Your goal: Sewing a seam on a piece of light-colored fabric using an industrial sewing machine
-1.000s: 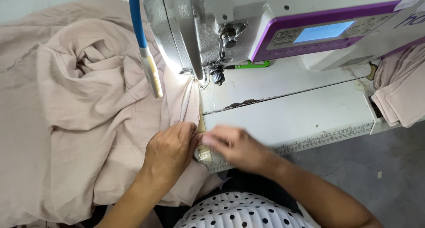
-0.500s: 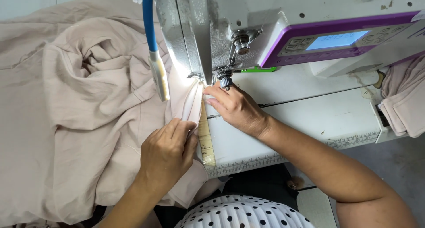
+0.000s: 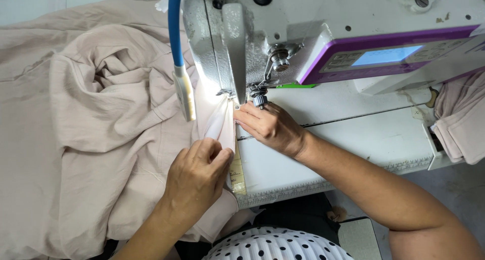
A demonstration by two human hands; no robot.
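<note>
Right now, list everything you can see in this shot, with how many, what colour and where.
sewing machine: one, white and grey with a purple-edged control panel, top centre to right.
fabric: one large beige piece, bunched over the left half, its edge running under the needle area.
flexible hose: one, blue with a cream tip, hanging left of the machine head.
table: one, white, under the machine, with a ruler scale along its front edge.
measuring strip: one, yellowish, beside the fabric edge.
second fabric bundle: one, beige, far right.
polka-dot garment: one, white with black dots, bottom centre.
left hand: pinching the fabric edge.
right hand: on the fabric by the needle.
</note>
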